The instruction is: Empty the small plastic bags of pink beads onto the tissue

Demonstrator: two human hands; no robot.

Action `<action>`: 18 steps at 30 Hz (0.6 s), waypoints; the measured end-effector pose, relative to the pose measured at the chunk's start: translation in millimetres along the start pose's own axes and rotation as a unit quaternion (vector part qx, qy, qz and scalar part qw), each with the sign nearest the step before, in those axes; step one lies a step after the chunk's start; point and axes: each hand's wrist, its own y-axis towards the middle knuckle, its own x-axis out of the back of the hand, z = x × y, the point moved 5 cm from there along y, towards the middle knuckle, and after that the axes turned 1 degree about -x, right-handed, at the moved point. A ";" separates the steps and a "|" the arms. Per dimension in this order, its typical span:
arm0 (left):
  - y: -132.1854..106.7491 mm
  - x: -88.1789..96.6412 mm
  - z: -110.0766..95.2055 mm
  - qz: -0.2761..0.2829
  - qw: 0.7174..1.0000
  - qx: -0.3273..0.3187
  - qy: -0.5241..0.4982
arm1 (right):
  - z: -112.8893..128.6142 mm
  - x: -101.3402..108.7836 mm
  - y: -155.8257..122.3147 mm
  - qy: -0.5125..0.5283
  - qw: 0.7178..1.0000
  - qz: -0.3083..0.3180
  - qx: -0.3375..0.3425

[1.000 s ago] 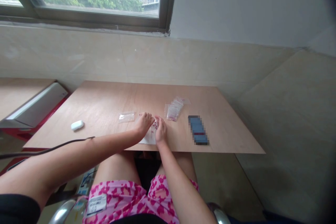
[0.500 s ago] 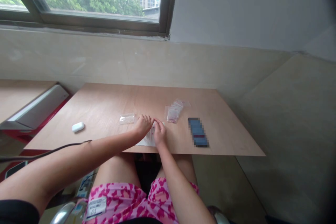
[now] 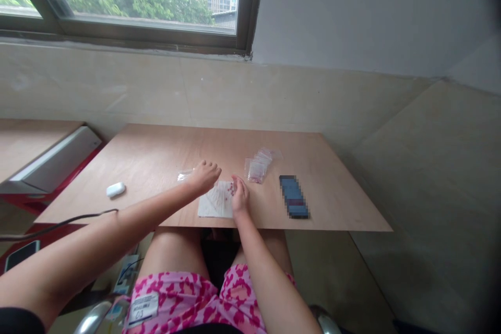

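Observation:
My left hand (image 3: 206, 175) hovers over the table just right of a clear plastic bag (image 3: 183, 175), partly covering it. Its fingers are slightly bent and apart, with nothing visible in them. My right hand (image 3: 240, 197) rests at the right edge of a white sheet of paper or tissue (image 3: 211, 209). The fingers there are curled together, and whatever they may hold is too small or hidden to make out. Several tiny red bead-like pieces (image 3: 230, 191) lie on the sheet beside these fingers.
Several small clear zip bags (image 3: 258, 165), some with reddish contents, lie in a fanned pile behind my right hand. A phone (image 3: 294, 197) lies to the right. At the left is a white earbud-type case (image 3: 116, 190). A dark cable (image 3: 78, 219) passes by my left forearm.
My hands, whose fingertips met over the sheet, are now apart. The left hand has moved left and slightly away from me, uncovering the sheet and red pieces. My right hand has barely moved.

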 end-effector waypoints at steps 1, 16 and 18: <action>1.0 4.0 13.4 0.003 1.000 0.009 -0.021 | 1.5 0.7 1.5 0.022 1.000 -0.006 -0.012; -27.2 -28.0 117.3 0.009 0.977 0.097 -0.190 | 88.5 76.4 61.7 -0.365 0.914 -0.063 0.168; -28.6 -38.3 111.9 -0.002 0.977 0.084 -0.196 | 88.1 81.2 69.9 -0.454 0.870 -0.060 0.181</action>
